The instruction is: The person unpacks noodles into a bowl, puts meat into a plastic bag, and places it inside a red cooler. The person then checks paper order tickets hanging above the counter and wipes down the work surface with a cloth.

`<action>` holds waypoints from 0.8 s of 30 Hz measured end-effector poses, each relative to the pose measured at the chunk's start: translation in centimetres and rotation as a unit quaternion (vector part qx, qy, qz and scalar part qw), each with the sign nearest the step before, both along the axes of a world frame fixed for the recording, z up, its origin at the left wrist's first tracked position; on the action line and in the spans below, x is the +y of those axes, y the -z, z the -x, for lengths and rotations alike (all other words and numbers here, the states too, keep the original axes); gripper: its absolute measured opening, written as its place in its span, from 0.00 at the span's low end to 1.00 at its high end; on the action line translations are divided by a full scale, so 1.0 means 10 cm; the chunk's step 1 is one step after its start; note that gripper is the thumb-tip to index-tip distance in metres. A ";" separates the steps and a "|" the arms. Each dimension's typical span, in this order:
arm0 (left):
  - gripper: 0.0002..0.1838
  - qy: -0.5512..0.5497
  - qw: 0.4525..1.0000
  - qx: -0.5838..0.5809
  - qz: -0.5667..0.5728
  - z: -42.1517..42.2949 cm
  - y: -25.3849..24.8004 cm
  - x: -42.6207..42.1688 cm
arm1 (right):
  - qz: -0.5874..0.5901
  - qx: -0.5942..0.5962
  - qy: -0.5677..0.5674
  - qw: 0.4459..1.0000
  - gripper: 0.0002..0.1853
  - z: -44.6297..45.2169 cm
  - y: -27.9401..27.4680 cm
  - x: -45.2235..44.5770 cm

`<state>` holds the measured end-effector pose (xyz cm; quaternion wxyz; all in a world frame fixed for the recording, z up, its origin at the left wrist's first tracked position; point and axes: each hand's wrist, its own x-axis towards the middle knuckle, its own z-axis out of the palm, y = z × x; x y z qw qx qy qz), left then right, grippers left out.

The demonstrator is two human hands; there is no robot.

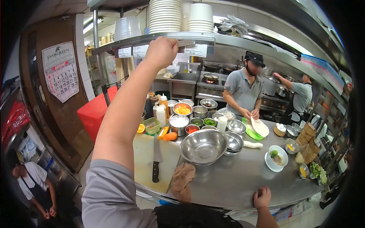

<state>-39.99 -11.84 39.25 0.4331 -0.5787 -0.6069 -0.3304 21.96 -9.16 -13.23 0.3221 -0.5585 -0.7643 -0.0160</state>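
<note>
My left hand (161,51) is raised to the metal shelf rail, fingers closed on a pale paper slip (186,43). Printed order tickets (197,50) hang from the rail right beside it. Down at the counter's front edge rests my right hand (262,197), fingers curled in, with no object showing in it. Between my arms lie a knife (157,157) on a cutting board (142,152), a crumpled brown cloth (183,181) and a large steel bowl (204,146). The nearest dish to my right hand is a white bowl (277,156) holding noodles and greens.
Small steel bowls of ingredients, squeeze bottles (161,113) and a carrot (170,136) crowd the counter's middle. Across it, a co-worker (245,89) handles a round of dough (259,127). Another person works at the stove. Stacked containers (165,17) stand on the shelf.
</note>
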 end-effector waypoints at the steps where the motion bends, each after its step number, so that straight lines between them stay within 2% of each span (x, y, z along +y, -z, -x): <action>1: 0.12 0.007 1.000 0.009 -0.014 0.01 0.02 0.02 | 0.000 -0.001 0.003 1.000 0.19 0.00 0.00 0.00; 5: 0.11 0.030 0.997 0.053 -0.045 0.00 0.08 0.06 | -0.007 -0.002 0.008 1.000 0.19 0.02 0.01 -0.01; 8: 0.12 0.004 0.990 0.114 -0.081 -0.05 0.24 0.16 | -0.007 0.007 0.006 1.000 0.19 0.03 0.01 -0.01; 12: 0.15 0.014 0.988 0.067 -0.141 -0.08 0.49 0.36 | -0.015 0.017 -0.008 1.000 0.17 0.02 0.01 0.01; 16: 0.16 0.016 0.974 0.080 -0.212 -0.18 0.74 0.43 | 0.000 0.011 0.010 1.000 0.17 0.03 -0.01 -0.01; 20: 0.22 -0.001 0.979 0.020 -0.201 -0.33 0.82 0.53 | -0.010 0.006 0.009 1.000 0.18 0.04 0.02 0.00; 21: 0.29 0.008 0.989 -0.009 -0.147 -0.37 0.82 0.55 | -0.012 0.003 0.007 1.000 0.18 0.03 0.03 0.00; 24: 0.32 -0.014 0.991 -0.045 -0.126 -0.50 0.80 0.62 | -0.006 -0.005 0.017 1.000 0.19 0.01 0.05 0.02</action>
